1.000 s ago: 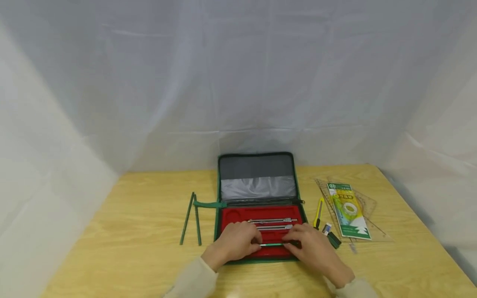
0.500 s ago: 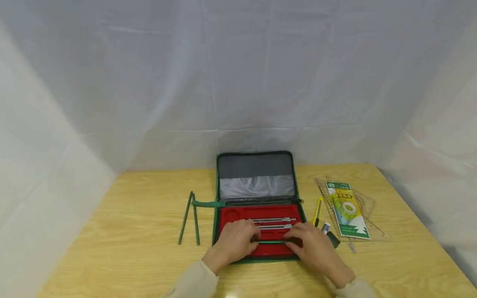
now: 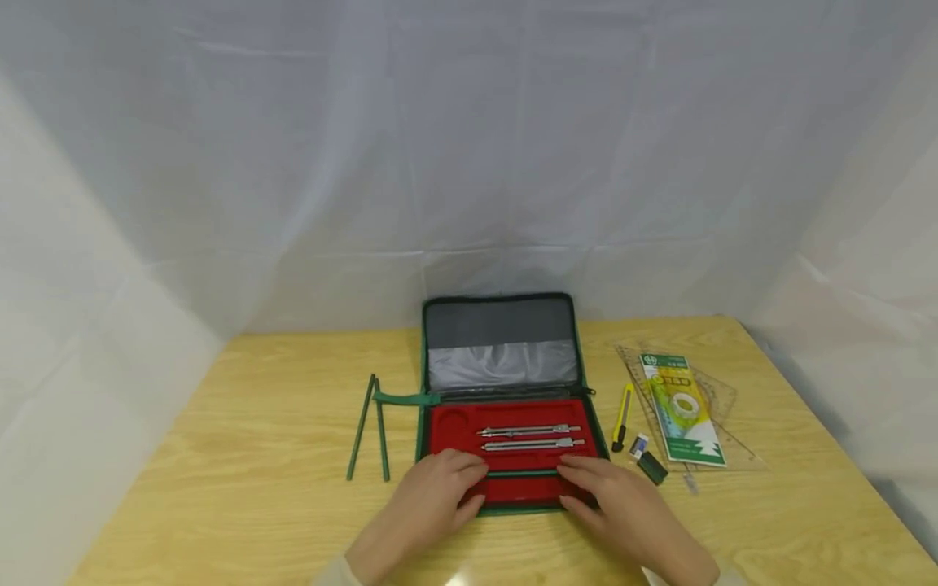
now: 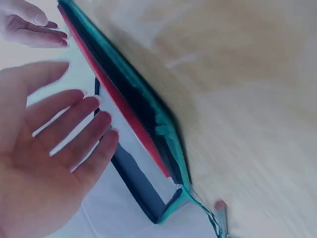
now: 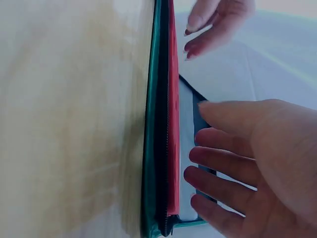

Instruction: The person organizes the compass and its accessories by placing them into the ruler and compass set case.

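Observation:
A zip case [image 3: 498, 324] lies unfolded, its red tray [image 3: 506, 413] nearest me. Two silver drawing compasses [image 3: 529, 430] rest in the tray, one above the other. Below them a green pencil [image 3: 522, 473] lies lengthwise in the tray. My left hand [image 3: 438, 498] is over the tray's left front corner, fingers extended. At the right front corner hovers my right hand [image 3: 626, 506], also with spread fingers. Neither hand holds anything; in the left wrist view the left palm [image 4: 49, 168] is bare, and so is the right palm [image 5: 267, 163] in the right wrist view.
Two more green pencils [image 3: 361, 427] lie left of the case, near its green strap [image 3: 401, 400]. On the right are a yellow utility knife [image 3: 623, 417], an eraser [image 3: 639, 444], a dark green block [image 3: 651, 467], and a printed packet [image 3: 683, 409] on clear set squares [image 3: 740, 456].
Both hands have let go of the green pencil, which stays in the tray. Their fingers have straightened, and the left hand has drawn back to the left, uncovering the compasses.

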Motion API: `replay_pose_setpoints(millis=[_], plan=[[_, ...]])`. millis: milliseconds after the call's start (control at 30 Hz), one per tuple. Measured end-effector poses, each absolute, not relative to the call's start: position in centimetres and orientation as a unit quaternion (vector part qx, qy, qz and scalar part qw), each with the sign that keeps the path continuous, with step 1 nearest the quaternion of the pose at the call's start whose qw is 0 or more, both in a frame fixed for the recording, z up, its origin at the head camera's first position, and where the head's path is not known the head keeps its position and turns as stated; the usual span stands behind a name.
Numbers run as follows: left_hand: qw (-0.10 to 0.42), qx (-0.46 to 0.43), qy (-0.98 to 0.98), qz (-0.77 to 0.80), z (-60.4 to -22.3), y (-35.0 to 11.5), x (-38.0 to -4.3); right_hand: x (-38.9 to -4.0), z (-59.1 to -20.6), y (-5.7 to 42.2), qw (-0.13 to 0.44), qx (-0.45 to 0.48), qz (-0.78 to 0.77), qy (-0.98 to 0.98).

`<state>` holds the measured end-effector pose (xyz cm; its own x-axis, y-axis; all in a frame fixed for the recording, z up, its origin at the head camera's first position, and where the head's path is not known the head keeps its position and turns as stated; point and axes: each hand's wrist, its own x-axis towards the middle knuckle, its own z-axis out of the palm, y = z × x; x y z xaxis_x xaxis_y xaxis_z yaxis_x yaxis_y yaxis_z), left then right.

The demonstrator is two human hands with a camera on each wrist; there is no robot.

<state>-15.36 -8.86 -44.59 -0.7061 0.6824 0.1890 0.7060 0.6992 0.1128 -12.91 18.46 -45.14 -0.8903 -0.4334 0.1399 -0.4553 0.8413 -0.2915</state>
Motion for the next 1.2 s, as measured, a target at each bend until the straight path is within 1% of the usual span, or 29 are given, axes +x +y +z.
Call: replay_pose_setpoints(millis=[133,233,433,633,800,933,1067,1200], plan=[[0.007,-0.397,-0.917,-0.051,-44.6,-9.8,-13.6,-11.9,-45.1,18.5,-0.040,0.223,0.150,-0.963],[-0.013,-0.403,-0.914,-0.032,-44.8,-10.0,-12.9,-11.4,-45.6,18.5,-0.060,0.225,0.146,-0.961],[-0.034,-0.399,-0.916,-0.012,-44.9,-10.0,-12.5,-11.2,-46.4,18.5,-0.061,0.234,0.146,-0.959],[-0.055,-0.375,-0.925,-0.003,-44.8,-9.6,-12.3,-11.4,-46.8,18.5,-0.077,0.237,0.156,-0.956],[-0.078,-0.352,-0.933,0.000,-44.6,-9.5,-12.3,-11.3,-46.7,18.5,-0.074,0.238,0.160,-0.955],[-0.081,-0.342,-0.936,-0.002,-44.5,-9.6,-12.3,-11.2,-46.7,18.4,-0.071,0.244,0.161,-0.954],[-0.078,-0.346,-0.935,0.005,-44.6,-9.7,-12.3,-11.3,-46.7,18.2,-0.080,0.240,0.160,-0.954],[-0.066,-0.350,-0.935,0.008,-44.7,-9.9,-12.3,-11.4,-46.7,18.2,-0.078,0.236,0.163,-0.955]])
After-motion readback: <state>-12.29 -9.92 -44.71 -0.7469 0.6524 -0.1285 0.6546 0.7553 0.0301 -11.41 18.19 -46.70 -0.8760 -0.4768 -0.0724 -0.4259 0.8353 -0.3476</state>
